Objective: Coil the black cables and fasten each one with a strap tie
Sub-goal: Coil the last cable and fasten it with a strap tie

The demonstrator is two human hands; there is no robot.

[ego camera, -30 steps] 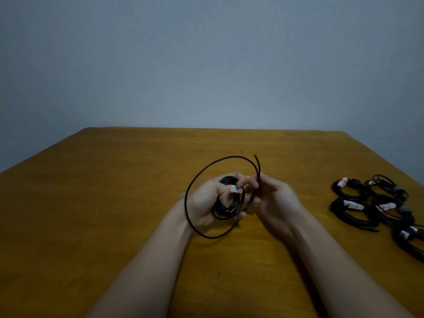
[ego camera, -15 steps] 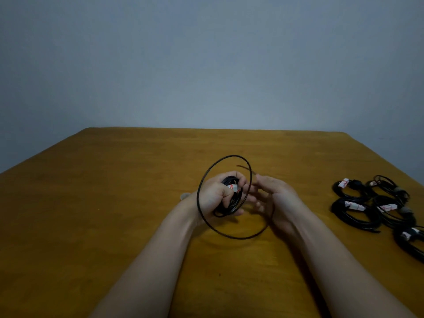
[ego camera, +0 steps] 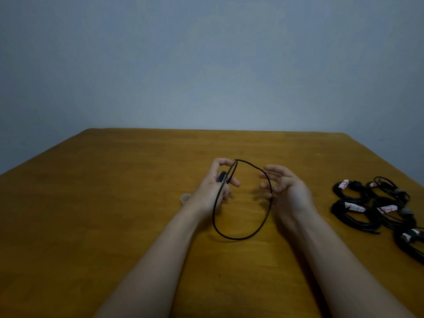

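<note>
- As I watch through the head camera, the left hand [ego camera: 213, 193] holds a small wound bundle of the black cable [ego camera: 221, 177] above the table [ego camera: 114, 214], its fingers [ego camera: 234, 182] curled round the strands.
- From that bundle one thin, dark loop [ego camera: 238, 238] swings out wide to the right and hangs between my two hands, just above the wood.
- The right hand [ego camera: 289, 191] is slack, fingers spread and lightly bent; the loop crosses the fingertips, which close on nothing.
- At the table's right edge lie several coiled cables [ego camera: 351, 216], each bound with a white-and-red strap tie [ego camera: 343, 184].
</note>
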